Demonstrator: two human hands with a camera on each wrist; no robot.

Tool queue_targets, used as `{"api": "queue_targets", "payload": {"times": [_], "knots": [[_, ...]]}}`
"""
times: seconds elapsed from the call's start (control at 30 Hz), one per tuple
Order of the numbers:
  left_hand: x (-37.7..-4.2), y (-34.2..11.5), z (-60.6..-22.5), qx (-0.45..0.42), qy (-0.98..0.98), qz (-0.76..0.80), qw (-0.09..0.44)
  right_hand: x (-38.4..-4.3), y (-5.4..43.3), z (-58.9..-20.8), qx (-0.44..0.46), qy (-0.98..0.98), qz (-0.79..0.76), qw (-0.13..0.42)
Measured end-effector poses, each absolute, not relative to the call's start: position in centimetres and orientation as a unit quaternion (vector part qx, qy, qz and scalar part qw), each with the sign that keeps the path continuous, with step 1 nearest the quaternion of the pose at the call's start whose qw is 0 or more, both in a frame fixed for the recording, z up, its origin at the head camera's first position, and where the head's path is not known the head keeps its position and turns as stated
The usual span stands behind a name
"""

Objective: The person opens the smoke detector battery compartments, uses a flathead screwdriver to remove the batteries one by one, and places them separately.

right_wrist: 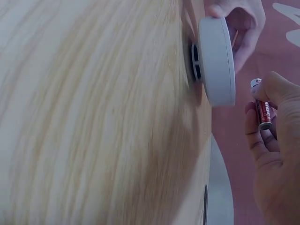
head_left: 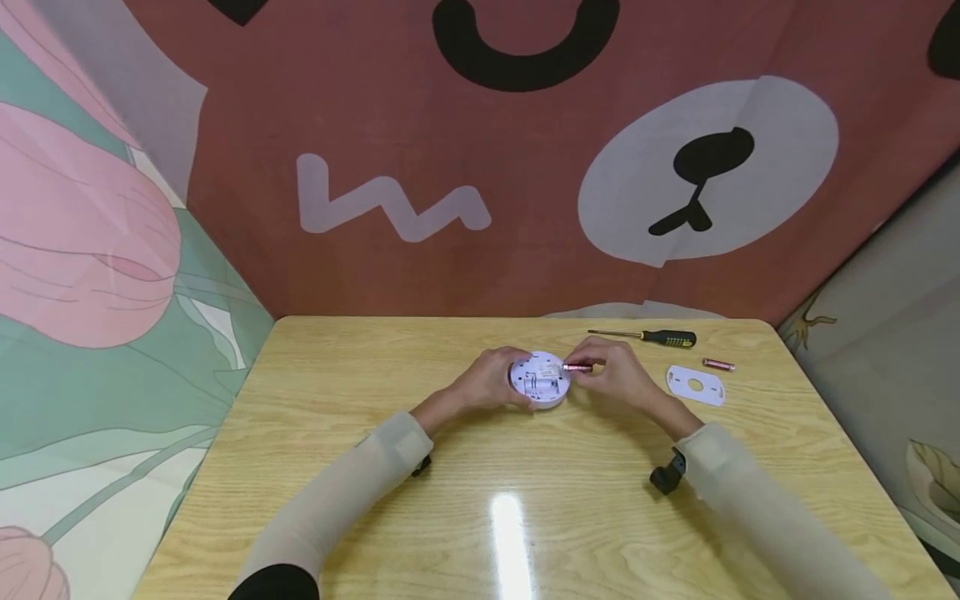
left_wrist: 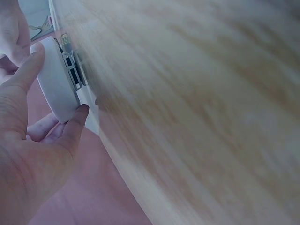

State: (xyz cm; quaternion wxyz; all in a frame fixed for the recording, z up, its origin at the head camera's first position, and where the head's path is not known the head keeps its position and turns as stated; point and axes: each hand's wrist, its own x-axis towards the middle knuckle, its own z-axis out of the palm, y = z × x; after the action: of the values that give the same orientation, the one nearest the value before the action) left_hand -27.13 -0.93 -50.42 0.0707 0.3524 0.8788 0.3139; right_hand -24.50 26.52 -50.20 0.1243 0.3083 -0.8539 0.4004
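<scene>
My left hand (head_left: 491, 379) grips the rim of a round white smoke detector (head_left: 551, 402), its back facing up with the battery compartment exposed. Beside the detector's right edge, my right hand (head_left: 617, 377) pinches a small red battery (head_left: 579, 367) between thumb and fingers. Seen from the right wrist, the red battery (right_wrist: 264, 112) is apart from the white housing (right_wrist: 216, 61), and its silver end shows. In the left wrist view the thumb and fingers of the left hand (left_wrist: 40, 150) hold the housing (left_wrist: 56, 79) with its slotted front just above the table.
A screwdriver (head_left: 669, 338) with a black and yellow handle lies behind the right hand. To the right are a white mounting plate (head_left: 712, 390) with a central hole and another red battery (head_left: 718, 365). A printed cloth (head_left: 390, 275) hangs behind the wooden table (head_left: 420, 517).
</scene>
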Motion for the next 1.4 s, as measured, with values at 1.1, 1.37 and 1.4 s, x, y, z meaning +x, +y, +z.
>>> {"api": "queue_targets", "payload": {"times": [1.1, 1.37, 1.4], "knots": [[-26.9, -1.0, -50.4, 0.345, 0.887, 0.299, 0.074, -25.5, 35.3, -49.5, 0.277, -0.894, 0.307, 0.173], [-27.0, -0.9, -50.4, 0.343, 0.887, 0.299, 0.079, -25.8, 36.8, -49.4, 0.252, -0.907, 0.294, 0.166], [-27.0, -0.9, -50.4, 0.343, 0.887, 0.298, 0.079, -25.8, 37.0, -49.4, 0.248, -0.909, 0.296, 0.16]]}}
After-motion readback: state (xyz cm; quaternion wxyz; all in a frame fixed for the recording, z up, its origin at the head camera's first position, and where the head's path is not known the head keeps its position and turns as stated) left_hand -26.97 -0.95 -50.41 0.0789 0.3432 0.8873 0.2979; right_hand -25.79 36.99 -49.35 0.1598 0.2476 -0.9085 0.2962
